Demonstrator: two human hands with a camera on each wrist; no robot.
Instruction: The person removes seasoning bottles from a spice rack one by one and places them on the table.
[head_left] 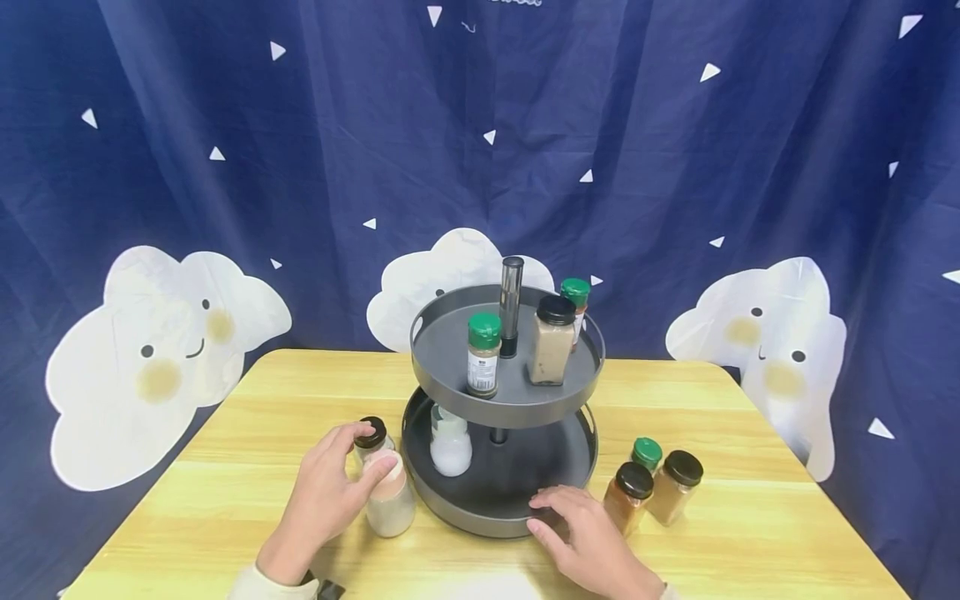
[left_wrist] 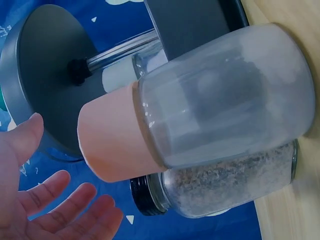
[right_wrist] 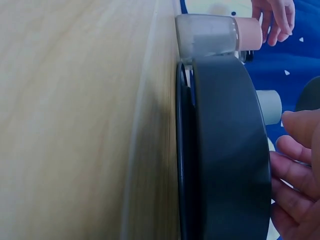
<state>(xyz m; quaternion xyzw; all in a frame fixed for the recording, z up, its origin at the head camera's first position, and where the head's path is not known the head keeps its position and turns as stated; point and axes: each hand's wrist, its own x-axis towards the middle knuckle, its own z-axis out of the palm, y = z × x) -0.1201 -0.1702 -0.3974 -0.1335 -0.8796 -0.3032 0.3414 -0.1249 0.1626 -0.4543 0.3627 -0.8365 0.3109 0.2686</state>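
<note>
A glass jar with a pink lid (head_left: 392,510) stands on the table left of a dark two-tier round tray. Just behind it is a black-lidded jar (left_wrist: 225,182) with coarse, pale contents. My left hand (head_left: 322,492) is spread beside the two lids, and the left wrist view shows a gap between its fingers and the pink lid. My right hand (head_left: 585,537) is at the front right of the lower tier (head_left: 487,523), fingertips right at its rim. On that tier sits a white jar with a pale lid (head_left: 451,452).
The upper tier (head_left: 480,410) bears a green-capped spice bottle (head_left: 483,357), a black-lidded square jar (head_left: 552,346) and another green-capped bottle (head_left: 576,292). Right of the tray stand two black-lidded jars (head_left: 628,496) and a green-capped one (head_left: 647,452). A blue curtain (head_left: 480,125) hangs behind.
</note>
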